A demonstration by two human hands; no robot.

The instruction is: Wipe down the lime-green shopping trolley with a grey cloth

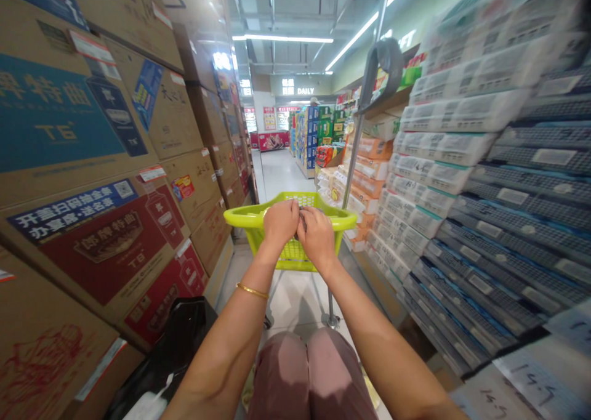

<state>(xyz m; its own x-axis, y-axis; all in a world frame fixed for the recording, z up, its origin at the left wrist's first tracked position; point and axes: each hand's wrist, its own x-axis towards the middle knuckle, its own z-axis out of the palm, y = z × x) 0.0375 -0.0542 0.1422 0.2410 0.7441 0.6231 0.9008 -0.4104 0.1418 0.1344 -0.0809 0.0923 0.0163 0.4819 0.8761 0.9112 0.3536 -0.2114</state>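
A lime-green shopping basket (pixel 235 218) with a perforated wall is straight ahead of me, low over the floor. My left hand (pixel 279 224) and my right hand (pixel 318 234) meet at the middle of its near side. Fingers of both hands are curled closed around a dark handle (pixel 301 223), of which only a small piece shows between them. The hands hide part of the near rim. A gold bangle circles my left wrist. The inside of the basket is mostly hidden.
Stacked cartons (pixel 115 235) wall the left side, with a black plastic bag (pixel 161 352) below. Wrapped packs (pixel 429 137) and dark-blue bundles (pixel 521 223) pile up on the right. A metal pole (pixel 354 155) stands right of the basket. The pale aisle floor (pixel 277 170) leads to shelves.
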